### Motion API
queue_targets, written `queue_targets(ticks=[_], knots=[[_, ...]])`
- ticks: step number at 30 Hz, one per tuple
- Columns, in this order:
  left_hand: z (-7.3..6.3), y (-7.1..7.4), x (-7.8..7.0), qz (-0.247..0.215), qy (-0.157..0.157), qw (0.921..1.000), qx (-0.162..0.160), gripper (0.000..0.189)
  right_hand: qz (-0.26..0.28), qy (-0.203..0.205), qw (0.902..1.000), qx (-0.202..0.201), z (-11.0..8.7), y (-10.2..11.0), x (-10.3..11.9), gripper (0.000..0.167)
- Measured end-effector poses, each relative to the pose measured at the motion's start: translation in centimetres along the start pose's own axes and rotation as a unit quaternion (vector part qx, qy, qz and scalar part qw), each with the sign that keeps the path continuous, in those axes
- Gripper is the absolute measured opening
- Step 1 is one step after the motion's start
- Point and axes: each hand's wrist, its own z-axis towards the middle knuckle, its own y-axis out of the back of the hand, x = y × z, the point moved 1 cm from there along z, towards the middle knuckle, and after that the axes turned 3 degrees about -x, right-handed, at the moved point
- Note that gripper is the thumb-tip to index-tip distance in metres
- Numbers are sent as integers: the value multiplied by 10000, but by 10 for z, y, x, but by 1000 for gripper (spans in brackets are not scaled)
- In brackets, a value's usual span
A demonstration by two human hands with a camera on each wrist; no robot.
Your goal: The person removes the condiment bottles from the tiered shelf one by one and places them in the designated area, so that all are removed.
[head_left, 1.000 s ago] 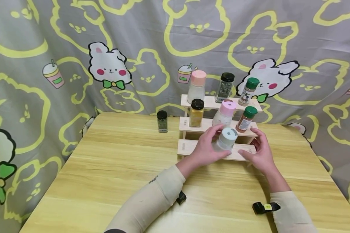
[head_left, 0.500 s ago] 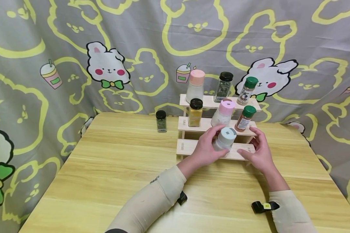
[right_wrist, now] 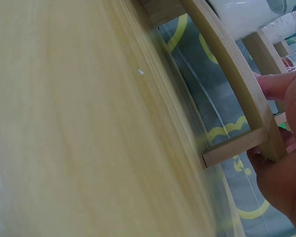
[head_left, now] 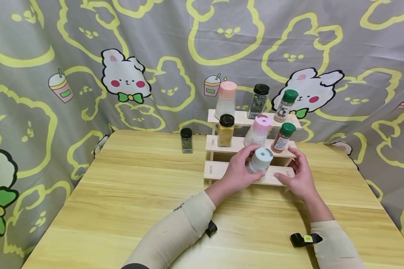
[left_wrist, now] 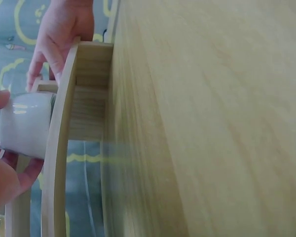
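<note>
The left grip (head_left: 239,171) pinches a pale-capped jar (head_left: 262,160); to its right, the right grip (head_left: 300,176) holds the wooden rack (head_left: 216,170) by its end.

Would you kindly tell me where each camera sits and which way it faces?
Head: on the person's head, facing forward and down at the table and wooden rack; left hand, right hand and both sleeves show.
Left wrist: on that wrist, facing the pale-capped jar and wooden rack; left hand at left edge, right hand at top.
Right wrist: on that wrist, facing the wooden rack's end; right hand at right edge.
Both wrist views share the table, wooden rack and jar.
</note>
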Motion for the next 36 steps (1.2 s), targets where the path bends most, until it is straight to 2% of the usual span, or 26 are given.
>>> queue_targets(ticks=[4, 12, 18, 25, 29, 36], knots=[[0, 0, -1, -25, -22, 10000, 17, 83, -8, -2, 10000, -3, 0, -1, 3, 99], [-3, 1, -5, -44, -54, 10000, 43, 82, 163, 30, 9999, 0, -3, -6, 27, 96], [-4, 3, -7, -28, -82, 10000, 20, 82, 73, -10, 10000, -56, 0, -3, 6, 100], [-7, 9, -13, -77, -19, 10000, 3, 82, -13, -27, 10000, 7, -1, -3, 14, 99], [-10, 13, -16, -152, -65, 9999, -6, 82, -95, -97, 9999, -6, 0, -1, -1, 101], [-14, 22, -21, -286, -263, 9992, -123, 81, -20, -123, 9999, -18, 0, 0, -3, 103]])
